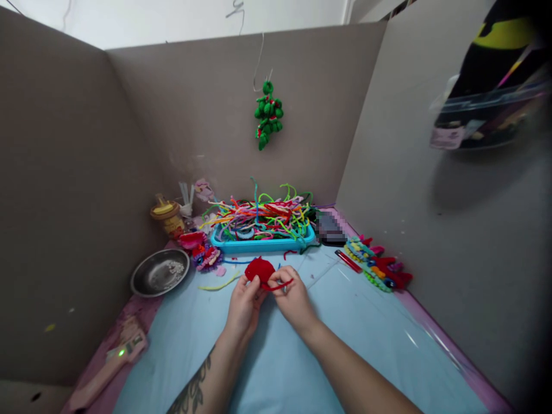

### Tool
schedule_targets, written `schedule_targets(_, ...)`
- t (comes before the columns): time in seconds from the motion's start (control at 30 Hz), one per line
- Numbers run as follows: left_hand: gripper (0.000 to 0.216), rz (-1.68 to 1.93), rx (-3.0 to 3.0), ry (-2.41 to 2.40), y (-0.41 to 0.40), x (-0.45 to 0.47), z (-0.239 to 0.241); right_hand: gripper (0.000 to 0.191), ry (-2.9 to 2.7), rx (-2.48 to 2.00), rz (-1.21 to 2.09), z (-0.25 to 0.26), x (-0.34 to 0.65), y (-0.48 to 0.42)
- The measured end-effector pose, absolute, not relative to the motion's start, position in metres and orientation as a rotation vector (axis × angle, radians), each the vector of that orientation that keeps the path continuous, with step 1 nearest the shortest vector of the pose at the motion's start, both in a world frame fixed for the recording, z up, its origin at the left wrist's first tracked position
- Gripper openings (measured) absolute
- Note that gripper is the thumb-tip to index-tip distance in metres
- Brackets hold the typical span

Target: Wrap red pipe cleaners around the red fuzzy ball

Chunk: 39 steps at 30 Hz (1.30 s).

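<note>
Okay, light-blue-covered table (194, 339): rectangular blue plastic tray (267, 246), heaped past its rim with multicoloured fuzzy stems (276, 214), likely sheds some if bumped. Round silver metal bowl (147, 282) holds small white bits (175, 270); a knock could scatter them. Left hand (245, 299) grip clamps rounded red fuzzy piece (260, 269) before tray; right hand (293, 290) grip pinches thin red strand (272, 287); hard tugging might distort both.

Rounded red fuzzy piece (260, 268), held in the hands (245, 300), slim red strand (283, 284) at its lower right
</note>
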<state>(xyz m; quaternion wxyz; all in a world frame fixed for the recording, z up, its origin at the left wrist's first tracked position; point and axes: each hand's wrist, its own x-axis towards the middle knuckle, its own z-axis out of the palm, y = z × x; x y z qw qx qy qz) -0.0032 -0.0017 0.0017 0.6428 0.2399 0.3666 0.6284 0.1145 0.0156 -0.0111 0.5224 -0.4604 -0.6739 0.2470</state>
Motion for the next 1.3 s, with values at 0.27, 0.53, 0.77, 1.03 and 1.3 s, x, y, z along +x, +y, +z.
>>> schedule_targets(0.27,0.041,1.441,0.588,0.892,0.000,-0.001,-0.001,0.013,-1.339,-1.146,0.903,-0.020,0.112,0.024)
schedule_targets(0.53,0.037,1.543,0.576,0.943,0.004,-0.005,-0.003,0.020,-1.612,-0.904,0.888,-0.004,0.112,0.007)
schedule_targets(0.77,0.034,1.576,0.576,0.963,0.006,-0.009,-0.008,0.014,-1.721,-0.773,0.945,-0.011,0.109,-0.001)
schedule_targets(1.03,0.037,1.474,0.497,0.864,0.009,-0.016,-0.004,0.011,-1.490,-0.739,1.041,-0.004,0.112,0.001)
schedule_targets(1.3,0.044,1.411,0.593,0.722,0.005,-0.012,0.004,0.012,-1.208,-0.797,1.238,-0.006,0.118,0.010)
